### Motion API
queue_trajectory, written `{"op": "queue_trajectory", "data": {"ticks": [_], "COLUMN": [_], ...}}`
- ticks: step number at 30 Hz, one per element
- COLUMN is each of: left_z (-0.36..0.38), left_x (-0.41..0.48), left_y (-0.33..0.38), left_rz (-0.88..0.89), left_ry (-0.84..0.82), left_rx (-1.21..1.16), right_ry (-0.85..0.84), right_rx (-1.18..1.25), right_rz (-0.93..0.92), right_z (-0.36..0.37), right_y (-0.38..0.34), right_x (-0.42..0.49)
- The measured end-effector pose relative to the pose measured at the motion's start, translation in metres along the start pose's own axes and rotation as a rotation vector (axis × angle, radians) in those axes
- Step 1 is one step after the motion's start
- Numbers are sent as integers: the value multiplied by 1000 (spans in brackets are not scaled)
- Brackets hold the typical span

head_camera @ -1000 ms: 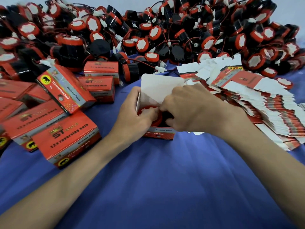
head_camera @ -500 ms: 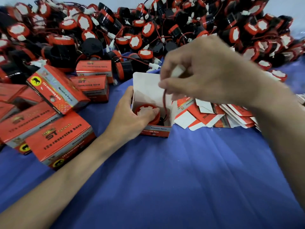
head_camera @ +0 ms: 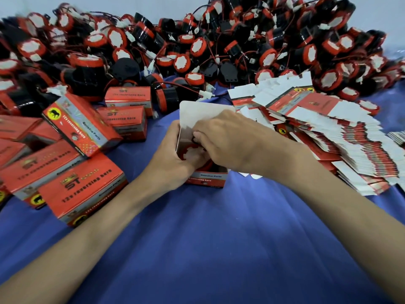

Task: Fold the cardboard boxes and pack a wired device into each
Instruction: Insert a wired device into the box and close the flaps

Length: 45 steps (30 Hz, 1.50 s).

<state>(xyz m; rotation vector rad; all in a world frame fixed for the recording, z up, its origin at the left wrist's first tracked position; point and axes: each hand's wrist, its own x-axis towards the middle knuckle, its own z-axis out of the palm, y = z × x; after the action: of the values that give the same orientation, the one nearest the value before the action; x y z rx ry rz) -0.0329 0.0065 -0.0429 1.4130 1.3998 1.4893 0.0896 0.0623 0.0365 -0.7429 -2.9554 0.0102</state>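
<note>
Head view showed an open box (head_camera: 206,179) standing on a blue cloth (head_camera: 219,238), just beyond the middle of the table. Its mouth faced up and its white lid flap (head_camera: 203,113) rose at the far side. The printed front wall ran left to right; the hands hid too much to tell the box's long axis. A device (head_camera: 192,153) sat inside, red rim and white face turned up.

The left hand (head_camera: 175,163) gripped the box's left wall, thumb laid over the device. The right hand (head_camera: 232,141) reached in from the right, fingers bent down into the mouth at a dark loop of wire (head_camera: 194,139); whether they pinched it could not be told.

Packed boxes (head_camera: 81,191) crowded the left side near the left forearm. A slumped stack of flat cartons (head_camera: 350,150) lay close on the right. A heap of loose devices (head_camera: 197,40) walled off the far edge. Open cloth lay on the near side, between the forearms.
</note>
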Motion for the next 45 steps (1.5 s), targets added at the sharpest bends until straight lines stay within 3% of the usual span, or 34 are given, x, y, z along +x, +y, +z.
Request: {"op": "queue_trajectory", "data": {"ticks": [4,8,13,17,22,27,33,38,41,45], "left_z": [-1,-3,-7,-7,-6,-10,-11,-9,-7,-9], "left_x": [-2,-4,-5,-6,-7,-7,-5,-8,-10,-10], "left_y": [3,8,7,7,9,3,1,1,3,0], "left_rz": [-15,-34,-13,31,9,-18,14,16,57,56], "left_ry": [-33,-36,-67,-73,-92,-121,-102,-119,-179,-173], "left_rx": [-11,-78,-81,-46,-91,-165,-188,-153,-81,-90], "right_ry": [51,39,171,182,91,181,182,414,549,594], "right_rx": [138,87,-14,172,200,272,341,416,409,413], "right_rz": [140,26,-60,-29,-50,49,22,187,190,158], "right_z": [5,10,22,20,16,21,20,34,42,43], "right_y": [-7,-8,-5,-3,-1,-6,-3,-13,-17,-16], "right_x": [0,-2,-3,-4,-2,0,1,7,10,10]}}
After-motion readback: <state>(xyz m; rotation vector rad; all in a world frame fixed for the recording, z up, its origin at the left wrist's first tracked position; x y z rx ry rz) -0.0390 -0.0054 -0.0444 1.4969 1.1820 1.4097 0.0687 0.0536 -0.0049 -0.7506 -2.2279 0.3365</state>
